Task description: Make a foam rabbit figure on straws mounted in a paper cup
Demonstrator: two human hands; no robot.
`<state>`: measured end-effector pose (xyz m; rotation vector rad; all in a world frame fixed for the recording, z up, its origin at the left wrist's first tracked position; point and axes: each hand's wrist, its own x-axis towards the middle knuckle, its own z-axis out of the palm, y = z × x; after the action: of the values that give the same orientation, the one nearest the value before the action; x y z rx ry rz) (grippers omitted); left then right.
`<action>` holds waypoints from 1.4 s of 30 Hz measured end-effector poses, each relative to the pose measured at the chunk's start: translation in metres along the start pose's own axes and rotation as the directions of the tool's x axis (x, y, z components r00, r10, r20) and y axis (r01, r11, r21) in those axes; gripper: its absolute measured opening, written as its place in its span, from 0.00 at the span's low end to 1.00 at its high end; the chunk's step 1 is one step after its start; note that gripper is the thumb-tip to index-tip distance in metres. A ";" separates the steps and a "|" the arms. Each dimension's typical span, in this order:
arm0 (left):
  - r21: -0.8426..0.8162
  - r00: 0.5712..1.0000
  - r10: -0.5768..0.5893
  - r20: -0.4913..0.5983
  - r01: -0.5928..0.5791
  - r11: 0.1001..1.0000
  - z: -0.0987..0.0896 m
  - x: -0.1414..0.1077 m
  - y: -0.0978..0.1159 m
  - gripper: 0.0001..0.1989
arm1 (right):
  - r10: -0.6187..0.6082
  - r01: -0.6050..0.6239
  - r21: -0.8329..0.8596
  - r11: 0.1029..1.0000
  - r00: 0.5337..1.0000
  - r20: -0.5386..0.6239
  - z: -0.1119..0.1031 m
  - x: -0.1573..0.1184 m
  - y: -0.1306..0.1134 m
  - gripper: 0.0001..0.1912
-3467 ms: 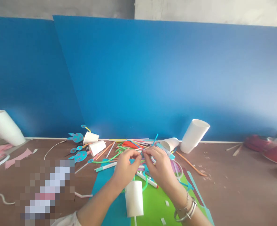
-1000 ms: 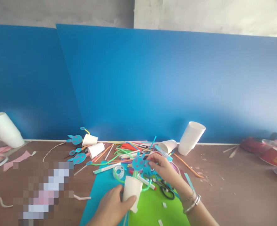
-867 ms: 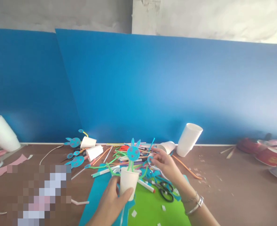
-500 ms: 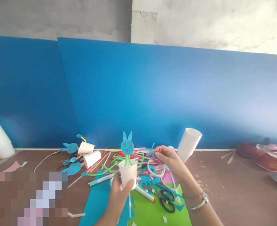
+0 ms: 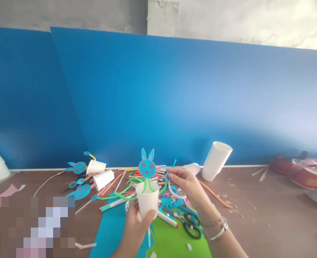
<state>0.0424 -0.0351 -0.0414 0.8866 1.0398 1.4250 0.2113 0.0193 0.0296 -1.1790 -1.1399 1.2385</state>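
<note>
"Where's the cup on your feed?"

"Lower centre, upright: a tapered white paper cup [image 5: 147, 203], with a round blue paper rabbit head [image 5: 147, 168] above its mouth on green plastic straws [image 5: 145, 186]. I see the left hand [image 5: 136, 225] wrapped round it, thumb across the front."

"And the right hand [image 5: 185, 183]?"

"Mid-frame, right of the rabbit. Thumb and fingertips pinch a small round blue paper disc [image 5: 167, 177] beside a straw's end; I can't tell whether they're joined."

"How will it handle?"

"Light, I'd say, and thin-walled, so a hard squeeze could dent it. I'd hold it low around the wall, as here. The straws look springy, the head flimsy; I'd keep off both, and take the disc by its edge."

"Surface and room?"

"A brown tabletop [image 5: 255, 225], with blue sheet [image 5: 111, 229] and green sheet [image 5: 177, 243] at the bottom of frame. Black-handled scissors [image 5: 193, 233] lie on the green, a white marker [image 5: 168, 219] just left of them. A leaning white cup stack [image 5: 216, 161] stands centre right. Behind, a blue panel [image 5: 153, 100] spans the frame below a grey wall [image 5: 228, 21]."
</note>
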 end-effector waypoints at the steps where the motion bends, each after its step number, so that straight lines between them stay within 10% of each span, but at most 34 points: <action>1: 0.002 1.000 0.008 0.008 -0.008 1.000 0.000 -0.001 0.000 0.30 | -0.001 0.001 -0.013 1.000 1.000 0.000 0.000 0.000 0.000 0.24; 27: 0.047 0.999 -0.030 0.030 0.029 0.998 0.004 -0.011 0.005 0.26 | -0.332 0.347 -0.256 0.902 0.938 0.102 -0.006 -0.007 0.000 0.14; 42: 0.057 1.000 -0.013 -0.014 0.014 0.998 0.004 -0.011 0.010 0.28 | -0.055 0.078 -0.195 0.978 0.991 0.122 -0.001 -0.008 -0.002 0.19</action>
<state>0.0441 -0.0454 -0.0300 0.9109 1.0998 1.3978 0.2127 0.0118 0.0316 -1.2177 -1.4055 1.1745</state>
